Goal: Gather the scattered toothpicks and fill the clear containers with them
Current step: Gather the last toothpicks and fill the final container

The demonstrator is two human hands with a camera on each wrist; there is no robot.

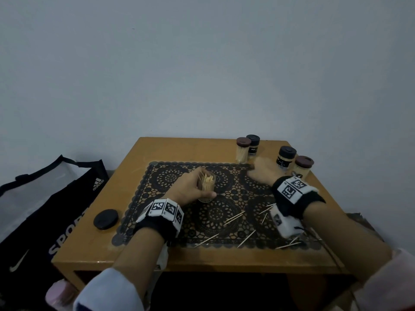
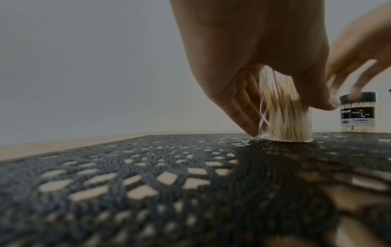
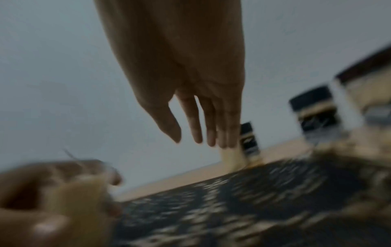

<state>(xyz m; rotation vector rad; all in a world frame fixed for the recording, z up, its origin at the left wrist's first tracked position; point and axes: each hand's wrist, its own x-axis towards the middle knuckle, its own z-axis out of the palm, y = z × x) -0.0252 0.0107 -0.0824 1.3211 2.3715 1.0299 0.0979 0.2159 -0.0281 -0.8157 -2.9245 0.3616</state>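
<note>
A clear uncapped container [image 1: 207, 186] packed with toothpicks stands on the black lace mat [image 1: 170, 176], and my left hand [image 1: 190, 187] grips it from the side; the left wrist view shows the container [image 2: 285, 115] held between fingers and thumb, its base on the mat. My right hand [image 1: 261, 173] hovers over the mat's far right corner with fingers straight and empty; the right wrist view, blurred, shows the straight fingers [image 3: 201, 127] holding nothing. Several loose toothpicks [image 1: 234, 217] lie scattered on the near right part of the mat, some hidden under my right wrist.
Several capped, filled toothpick containers stand at the table's far right: one pair [image 1: 248, 148] and another pair [image 1: 294, 161]. A loose black lid [image 1: 106, 219] lies on the wooden table [image 1: 134, 153] left of the mat. A black sports bag [image 1: 45, 209] sits on the floor left.
</note>
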